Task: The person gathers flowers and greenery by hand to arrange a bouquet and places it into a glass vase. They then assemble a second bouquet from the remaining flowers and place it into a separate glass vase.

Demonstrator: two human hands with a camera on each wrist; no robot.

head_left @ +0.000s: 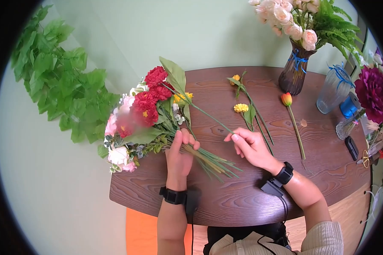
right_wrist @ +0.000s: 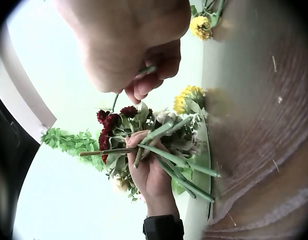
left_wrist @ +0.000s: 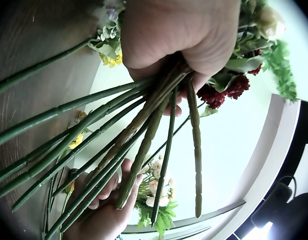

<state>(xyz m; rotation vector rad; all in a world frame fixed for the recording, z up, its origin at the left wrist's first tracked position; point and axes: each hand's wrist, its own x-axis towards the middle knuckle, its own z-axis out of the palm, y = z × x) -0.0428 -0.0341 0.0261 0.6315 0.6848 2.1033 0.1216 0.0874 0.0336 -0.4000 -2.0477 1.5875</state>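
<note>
In the head view the left hand (head_left: 179, 158) grips a bundle of green and brown stems (head_left: 210, 161); red flowers (head_left: 145, 106), pink and white blooms (head_left: 118, 156) and leaves fan out to its left. The right hand (head_left: 253, 148) pinches the end of one long green stem (head_left: 212, 118), which slants up left to the red flowers and a large leaf (head_left: 173, 74). The left wrist view shows the left hand (left_wrist: 179, 35) closed round the stems, their cut ends spread. The right wrist view shows the right hand (right_wrist: 139, 50) with the stem end between its fingers.
Yellow flowers (head_left: 241, 108) and an orange tulip (head_left: 287, 99) lie on the brown table (head_left: 217, 208). A dark vase (head_left: 292, 76) of pale roses, a clear vase (head_left: 329, 93), blue ribbon spool (head_left: 349, 105) and purple flower (head_left: 372, 93) stand right. Leafy vines (head_left: 72, 93) hang left.
</note>
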